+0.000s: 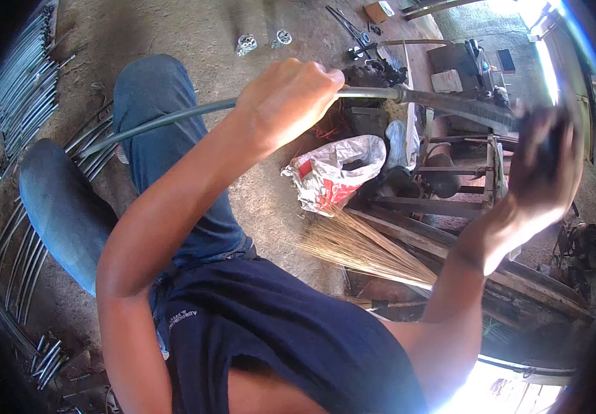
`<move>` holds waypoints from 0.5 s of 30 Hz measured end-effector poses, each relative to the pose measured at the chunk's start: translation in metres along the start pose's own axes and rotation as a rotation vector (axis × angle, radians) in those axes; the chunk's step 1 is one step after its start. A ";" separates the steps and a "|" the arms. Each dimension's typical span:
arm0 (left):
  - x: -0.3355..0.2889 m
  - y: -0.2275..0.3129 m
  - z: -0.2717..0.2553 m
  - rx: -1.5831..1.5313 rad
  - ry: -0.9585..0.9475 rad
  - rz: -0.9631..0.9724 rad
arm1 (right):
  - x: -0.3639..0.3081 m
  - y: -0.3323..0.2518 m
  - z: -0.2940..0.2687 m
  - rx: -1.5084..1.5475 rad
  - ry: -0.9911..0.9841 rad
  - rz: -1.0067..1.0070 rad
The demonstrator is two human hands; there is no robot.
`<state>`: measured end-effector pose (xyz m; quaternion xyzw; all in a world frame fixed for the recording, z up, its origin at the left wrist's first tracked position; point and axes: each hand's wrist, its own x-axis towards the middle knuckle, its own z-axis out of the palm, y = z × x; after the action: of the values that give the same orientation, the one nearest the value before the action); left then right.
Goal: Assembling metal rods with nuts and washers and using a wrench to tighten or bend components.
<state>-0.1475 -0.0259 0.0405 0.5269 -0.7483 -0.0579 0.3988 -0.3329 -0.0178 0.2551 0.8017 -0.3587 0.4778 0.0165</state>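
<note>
My left hand (287, 96) is closed round a long, slightly curved grey metal rod (167, 119). The rod slants up from the lower left, passes over my raised knee and runs on to the right. A collar (401, 93) sits on it beyond my fist. Past this collar a darker, flatter-looking length (460, 109) stretches toward my right hand (546, 155), smeared by motion. My right hand is raised at the far right, with its fingers curled about something dark. Blur hides what that is and whether it joins the rod.
Bundles of metal rods (25, 90) lie on the floor at left, with short cut pieces (50, 362) below. A white and red sack (339, 172) stands ahead, beside a straw broom (374, 248). Behind them are a wooden frame (460, 169) and long beams (532, 283).
</note>
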 end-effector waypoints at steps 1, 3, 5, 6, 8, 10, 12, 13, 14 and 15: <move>0.001 0.002 0.000 0.012 0.019 0.004 | -0.014 0.017 -0.029 0.421 -0.329 -0.092; -0.001 0.004 0.003 0.027 0.034 -0.029 | -0.051 0.027 -0.058 0.147 -0.388 -0.166; 0.003 0.008 0.005 0.028 0.040 -0.040 | -0.086 0.030 -0.081 -0.096 -0.392 -0.102; 0.003 0.008 0.001 0.082 0.007 -0.083 | -0.101 0.019 -0.079 -0.127 -0.426 0.014; 0.006 0.012 -0.001 0.110 -0.037 -0.106 | -0.120 0.004 -0.076 -0.187 -0.458 0.151; 0.004 0.009 -0.004 0.253 -0.015 -0.091 | -0.127 0.011 -0.069 0.058 -0.483 0.546; 0.005 0.004 -0.001 0.269 -0.017 -0.054 | -0.135 0.005 -0.040 0.065 -0.273 0.545; 0.008 0.002 0.000 0.296 -0.012 -0.024 | -0.136 0.004 -0.024 0.079 -0.066 0.529; 0.009 0.001 0.001 0.298 -0.014 -0.021 | -0.133 0.004 -0.015 0.090 0.002 0.567; 0.009 -0.001 0.002 0.239 -0.015 0.014 | -0.133 0.018 -0.017 0.086 -0.004 0.566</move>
<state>-0.1490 -0.0346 0.0433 0.5650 -0.7566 0.0307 0.3277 -0.3944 0.0500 0.1554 0.6707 -0.5475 0.4765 -0.1523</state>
